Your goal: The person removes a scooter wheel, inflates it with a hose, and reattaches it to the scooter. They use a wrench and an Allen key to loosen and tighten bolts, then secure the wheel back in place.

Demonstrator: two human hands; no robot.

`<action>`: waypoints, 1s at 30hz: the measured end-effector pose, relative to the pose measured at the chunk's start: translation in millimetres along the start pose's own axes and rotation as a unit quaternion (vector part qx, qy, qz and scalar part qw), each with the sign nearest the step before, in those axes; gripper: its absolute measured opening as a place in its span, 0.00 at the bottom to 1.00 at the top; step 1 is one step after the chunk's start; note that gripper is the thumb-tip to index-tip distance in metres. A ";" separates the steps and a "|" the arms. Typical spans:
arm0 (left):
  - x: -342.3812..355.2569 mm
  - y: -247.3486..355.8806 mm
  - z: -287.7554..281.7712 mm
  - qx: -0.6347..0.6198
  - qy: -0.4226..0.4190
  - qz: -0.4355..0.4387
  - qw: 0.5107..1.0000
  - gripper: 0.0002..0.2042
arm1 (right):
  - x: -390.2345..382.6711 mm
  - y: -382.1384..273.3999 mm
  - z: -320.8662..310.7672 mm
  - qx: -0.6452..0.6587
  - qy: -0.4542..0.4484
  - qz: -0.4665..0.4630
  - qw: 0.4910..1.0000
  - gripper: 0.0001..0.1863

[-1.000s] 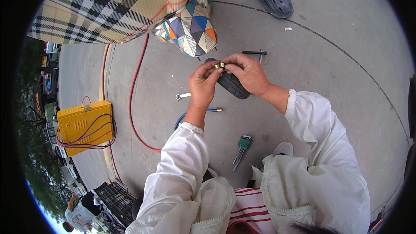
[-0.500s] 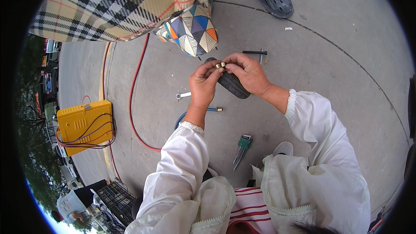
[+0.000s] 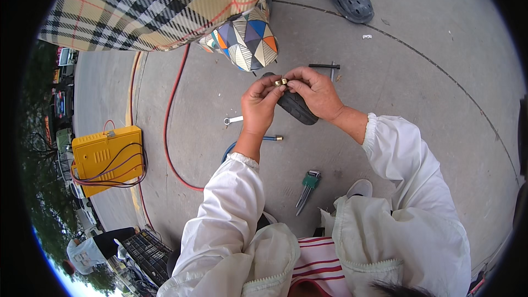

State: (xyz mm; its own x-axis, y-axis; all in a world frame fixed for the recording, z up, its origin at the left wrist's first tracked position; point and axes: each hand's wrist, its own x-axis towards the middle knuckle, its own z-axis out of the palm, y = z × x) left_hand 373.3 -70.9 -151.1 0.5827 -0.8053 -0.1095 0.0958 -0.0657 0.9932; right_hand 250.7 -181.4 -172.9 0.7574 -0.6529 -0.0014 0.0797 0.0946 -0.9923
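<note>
My left hand [image 3: 259,104] and my right hand [image 3: 318,92] are closed in pinches on small brass fittings [image 3: 281,82], held fingertip to fingertip; they look like two short pieces side by side. Beneath my hands lies a small black tire [image 3: 297,107], partly hidden by my fingers. A silver wrench [image 3: 234,120] rests on the concrete left of it, beside a blue hose with a metal end [image 3: 279,138]. Above and right are a black bolt-like tool and a silver rod [image 3: 324,66], crossed. Lower down lies a green holder of hex keys [image 3: 310,181].
A yellow case [image 3: 107,154] with cables and a red hose [image 3: 173,107] lie at left. A plaid cloth [image 3: 137,5], a patterned cushion-like shape [image 3: 247,38] and someone's foot in a grey clog [image 3: 352,3] are above. Another person [image 3: 82,256] is at lower left, near a black crate [image 3: 146,253].
My hands stay nearly still with the brass fittings between their fingertips. The person at lower left has shifted, and the plaid cloth has moved slightly.
</note>
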 end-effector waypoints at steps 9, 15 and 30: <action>0.9 -3.5 -2.2 -0.021 -0.010 0.010 1.000 0.12 | -0.2 -3.5 1.0 0.037 0.000 0.012 0.999 0.09; -1.5 -2.5 0.7 -0.012 -0.002 0.002 1.000 0.12 | 2.2 -9.7 4.3 0.083 0.001 0.029 0.996 0.08; -2.2 0.5 1.3 -0.006 0.007 -0.008 1.000 0.11 | 2.2 -5.8 1.5 0.059 -0.032 0.025 0.997 0.07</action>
State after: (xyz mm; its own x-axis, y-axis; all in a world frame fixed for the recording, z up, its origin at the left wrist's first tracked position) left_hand 371.0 -69.9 -150.4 0.5919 -0.7963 -0.1250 0.1136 -0.0711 0.9910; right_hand 252.9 -182.2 -167.0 0.8023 -0.5957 -0.0389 0.1135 0.2161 -0.9698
